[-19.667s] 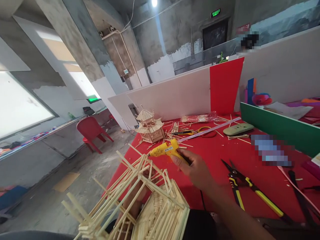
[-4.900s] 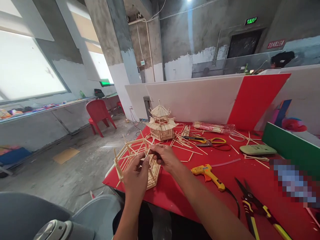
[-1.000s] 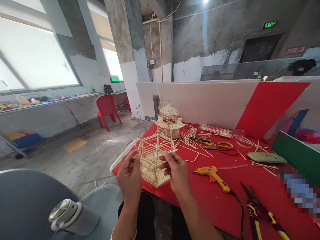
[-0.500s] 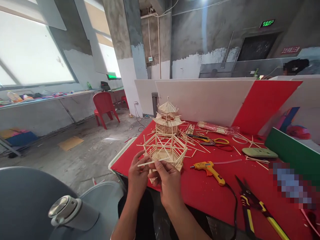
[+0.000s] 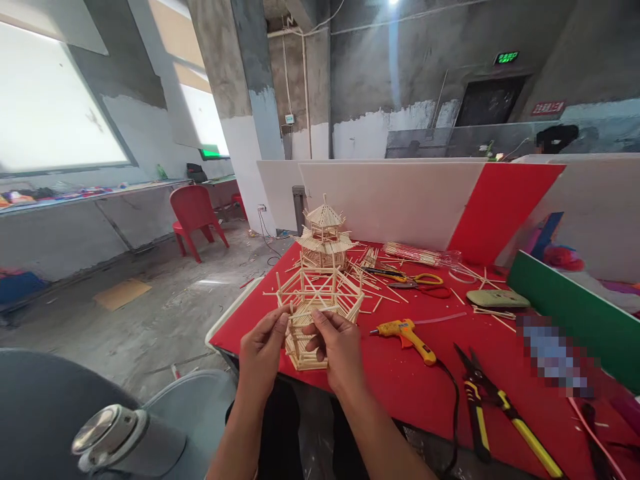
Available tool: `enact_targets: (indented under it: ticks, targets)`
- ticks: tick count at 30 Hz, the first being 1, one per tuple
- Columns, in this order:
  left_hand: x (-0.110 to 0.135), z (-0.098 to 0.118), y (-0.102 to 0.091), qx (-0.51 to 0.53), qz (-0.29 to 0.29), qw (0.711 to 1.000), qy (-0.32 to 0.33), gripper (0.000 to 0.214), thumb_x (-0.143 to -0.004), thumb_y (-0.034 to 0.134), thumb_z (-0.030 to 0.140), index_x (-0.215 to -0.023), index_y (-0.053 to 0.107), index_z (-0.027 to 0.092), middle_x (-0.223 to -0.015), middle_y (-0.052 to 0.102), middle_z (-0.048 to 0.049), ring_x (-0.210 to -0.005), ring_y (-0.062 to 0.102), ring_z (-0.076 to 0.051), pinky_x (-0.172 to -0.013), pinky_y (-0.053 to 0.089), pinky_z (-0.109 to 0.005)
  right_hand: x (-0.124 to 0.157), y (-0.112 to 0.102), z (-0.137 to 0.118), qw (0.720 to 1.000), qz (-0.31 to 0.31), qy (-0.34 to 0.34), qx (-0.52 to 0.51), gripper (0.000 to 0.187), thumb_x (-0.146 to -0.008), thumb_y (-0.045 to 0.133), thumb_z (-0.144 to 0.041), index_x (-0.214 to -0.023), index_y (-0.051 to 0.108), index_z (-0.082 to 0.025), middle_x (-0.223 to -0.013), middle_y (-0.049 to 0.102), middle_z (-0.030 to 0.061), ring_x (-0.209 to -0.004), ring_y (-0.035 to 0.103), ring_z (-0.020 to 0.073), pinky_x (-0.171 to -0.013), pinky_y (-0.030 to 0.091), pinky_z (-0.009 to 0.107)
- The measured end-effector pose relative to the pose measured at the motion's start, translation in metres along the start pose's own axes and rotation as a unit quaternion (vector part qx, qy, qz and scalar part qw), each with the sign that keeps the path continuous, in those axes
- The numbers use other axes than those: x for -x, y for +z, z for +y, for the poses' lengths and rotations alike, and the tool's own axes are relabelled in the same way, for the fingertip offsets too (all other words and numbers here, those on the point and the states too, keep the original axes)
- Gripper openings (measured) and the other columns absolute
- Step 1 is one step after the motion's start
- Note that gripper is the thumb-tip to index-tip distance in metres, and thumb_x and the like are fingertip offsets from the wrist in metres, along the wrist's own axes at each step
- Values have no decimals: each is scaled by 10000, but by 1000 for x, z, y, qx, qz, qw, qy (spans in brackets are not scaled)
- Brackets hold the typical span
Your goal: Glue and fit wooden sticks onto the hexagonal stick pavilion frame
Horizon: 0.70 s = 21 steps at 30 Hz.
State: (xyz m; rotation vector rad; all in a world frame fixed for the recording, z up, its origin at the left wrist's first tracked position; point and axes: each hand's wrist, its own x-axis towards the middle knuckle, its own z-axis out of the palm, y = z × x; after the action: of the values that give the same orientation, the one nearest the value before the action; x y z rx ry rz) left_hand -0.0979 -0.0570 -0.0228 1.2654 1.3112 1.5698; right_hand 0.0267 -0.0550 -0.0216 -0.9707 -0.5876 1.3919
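On the red table (image 5: pixel 390 383), at its near edge, stands the half-built frame house of pale wooden sticks (image 5: pixel 320 297). The left hand (image 5: pixel 260 350) and right hand (image 5: pixel 339 347) pinch its front sticks between curled fingertips. A harder squeeze could crack the thin joints or tip it off the edge.

Single head-worn view: faces forward-down across red table (image 5: pixel 395 383); left hand (image 5: pixel 260 350), right hand (image 5: pixel 340 347) close in foreground.

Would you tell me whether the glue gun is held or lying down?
Lying down: the glue gun rests on the red table; the left hand and right hand hold the stick frame.
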Motion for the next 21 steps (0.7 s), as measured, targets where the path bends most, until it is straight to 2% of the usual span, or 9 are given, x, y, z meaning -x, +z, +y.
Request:
enact_targets:
  ticks: [7, 11, 13, 16, 17, 19, 21]
  targets:
    - [-5, -4, 0, -59, 21, 998, 21, 360, -755, 744, 441, -972, 817, 164, -743, 739, -48, -629, 611, -154, -586, 497, -259, -4, -2, 5, 1000, 1, -12, -3, 390, -657, 809, -520, -723, 662, -165, -616, 716, 14, -376, 556, 82, -325, 308, 160]
    - [-3, -4, -2, -72, 21, 997, 23, 388, -791, 724, 464, -1046, 792, 180, -802, 747, -46, -643, 624, -150, -583, 502, -251, 2, -2, 3, 1000, 0, -21, 1, 396, -674, 801, -537, -720, 650, -174, -603, 694, 1, -381, 548, 85, -333, 310, 171]
    - [0, 0, -5, -111, 70, 989, 64, 359, -837, 683, 470, -1055, 779, 201, -924, 749, -56, -767, 662, -170, -649, 525, -258, 7, -5, 0, 999, -1, -41, 5, 400, -707, 780, -550, -696, 627, -180, -585, 669, -8, -384, 533, 82, -340, 305, 177]
    - [5, -1, -9, -193, 164, 955, 154, 338, -862, 654, 480, -1042, 757, 214, -1176, 691, -81, -1003, 659, -225, -772, 549, -306, 13, -19, -4, 993, 26, -116, 3, 401, -770, 734, -551, -665, 583, -194, -563, 613, -26, -416, 503, 78, -380, 335, 187]
    - [8, -6, -9, -216, 172, 947, 168, 384, -852, 663, 487, -1123, 728, 222, -1253, 652, -92, -1059, 646, -247, -805, 555, -336, 14, -25, -3, 988, 51, -146, -2, 393, -790, 715, -548, -670, 575, -201, -570, 596, -32, -438, 498, 79, -403, 357, 191]
    - [14, -22, -7, -255, 141, 939, 181, 650, -780, 728, 515, -1349, 589, 233, -1407, 538, -129, -1201, 579, -309, -908, 547, -423, 12, -40, 1, 975, 118, -187, -16, 360, -825, 670, -540, -706, 574, -215, -604, 578, -41, -490, 501, 87, -459, 408, 198]
    - [19, -44, -2, -274, 119, 938, 177, 930, -706, 780, 536, -1494, 406, 212, -1491, 438, -178, -1330, 469, -368, -1002, 495, -519, 7, -53, 8, 969, 170, -176, -24, 314, -835, 644, -527, -757, 589, -228, -667, 599, -36, -560, 548, 106, -515, 459, 208]
